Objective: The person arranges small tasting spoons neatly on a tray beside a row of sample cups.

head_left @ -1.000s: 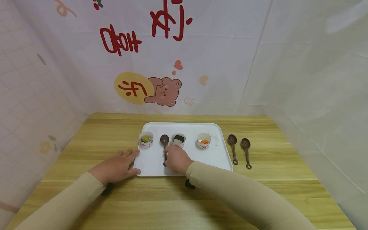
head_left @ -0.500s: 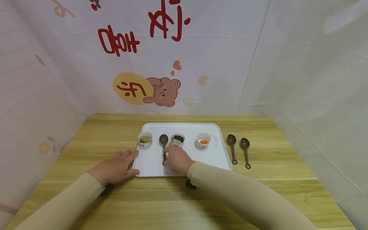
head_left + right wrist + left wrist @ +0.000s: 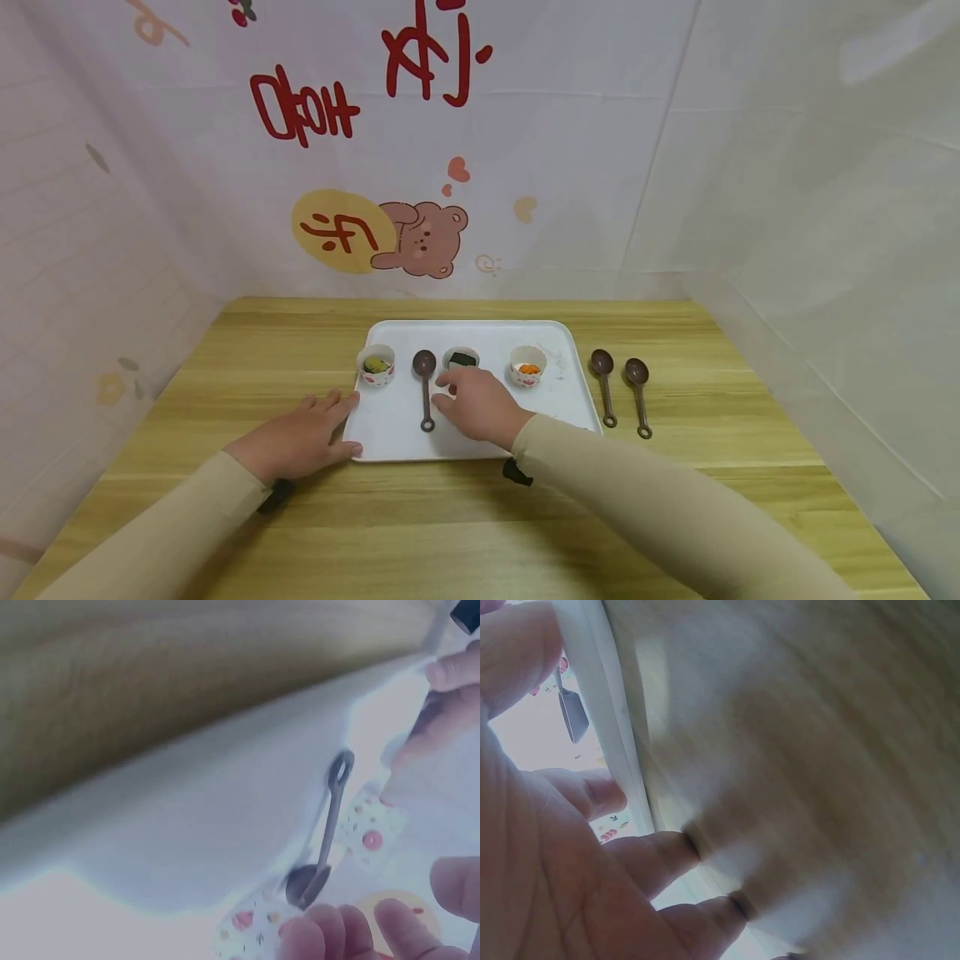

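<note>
A brown measuring spoon lies on the white tray, its bowl toward the back. Just right of the handle hovers my right hand, fingers loosely bent, holding nothing. The right wrist view shows a gap between those fingers and the spoon. My left hand rests at the tray's left edge with fingers spread; its thumb touches the rim near the front corner. Left of the spoon stands a paper cup with greenish food. Partly behind my right hand is a cup holding something dark green and white.
A third paper cup with orange bits stands toward the tray's right. Two more brown spoons, one nearer and one farther right, lie on the wooden table. A printed cloth hangs behind the table.
My right hand has let go of the spoon's handle and drawn a little to the right. The spoon stays on the tray, and my left hand keeps its place.
</note>
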The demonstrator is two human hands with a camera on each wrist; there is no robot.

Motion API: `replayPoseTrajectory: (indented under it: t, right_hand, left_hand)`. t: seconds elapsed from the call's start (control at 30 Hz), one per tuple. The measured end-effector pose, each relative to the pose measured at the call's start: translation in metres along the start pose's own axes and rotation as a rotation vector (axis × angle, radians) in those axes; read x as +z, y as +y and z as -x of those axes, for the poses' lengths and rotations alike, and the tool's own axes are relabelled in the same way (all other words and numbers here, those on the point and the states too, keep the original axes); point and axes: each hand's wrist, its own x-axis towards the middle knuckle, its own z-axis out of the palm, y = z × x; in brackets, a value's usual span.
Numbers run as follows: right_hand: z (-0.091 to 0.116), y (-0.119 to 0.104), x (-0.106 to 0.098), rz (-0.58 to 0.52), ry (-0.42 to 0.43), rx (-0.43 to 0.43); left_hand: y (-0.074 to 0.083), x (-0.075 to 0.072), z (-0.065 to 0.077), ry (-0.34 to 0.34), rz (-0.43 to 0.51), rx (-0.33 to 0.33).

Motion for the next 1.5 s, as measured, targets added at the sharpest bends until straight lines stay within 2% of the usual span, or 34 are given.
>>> replayPoseTrajectory:
  t: [0.23, 0.43, 0.63, 0.87, 1.03, 1.5]
  right_hand:
    - [0.0, 0.007, -0.015, -0.038, 0.111, -0.052]
    - [0.0, 0.014, -0.023, -0.016, 0.149, -0.077]
    - [0.004, 0.023, -0.03, 0.068, 0.153, -0.07]
    - [0.005, 0.032, -0.034, 0.214, 0.155, -0.109]
    - [0.006, 0.036, -0.034, 0.285, 0.133, -0.079]
    - [0.008, 0.055, -0.038, 0.366, 0.106, -0.047]
  left_hand:
    - [0.0, 0.0, 0.0, -0.006, 0.001, -0.003]
    - [-0.001, 0.001, -0.001, 0.0, -0.011, 0.007]
    - [-0.001, 0.001, -0.002, -0.003, -0.012, 0.006]
    - [0.0, 0.0, 0.0, -0.002, -0.007, 0.003]
    - [0.0, 0.0, 0.0, -0.007, -0.004, -0.002]
    - [-0.001, 0.002, -0.001, 0.005, -0.01, 0.002]
